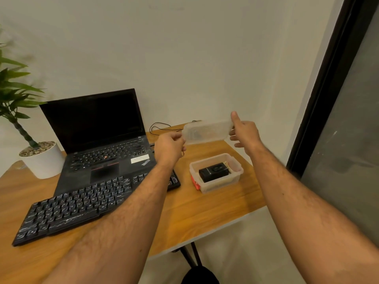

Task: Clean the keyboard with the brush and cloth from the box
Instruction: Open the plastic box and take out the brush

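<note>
1. On the wooden desk (205, 203): laptop (98, 128) at the back, dusty black keyboard (78, 206) in front of it, untouched. That's the cleaning target.
2. Right of the keyboard, near the desk edge: clear box (217, 173), open, black item inside. Can't make out the brush or cloth from here.
3. Lid (207, 131) held in the air above and behind the box. My left hand (169, 147) pinches its left end, my right hand (244, 132) grips the right end, thumb up.
4. Next, I reckon: park the lid flat on bare desk, away from the keys and the edge, then dig in the box.
</note>
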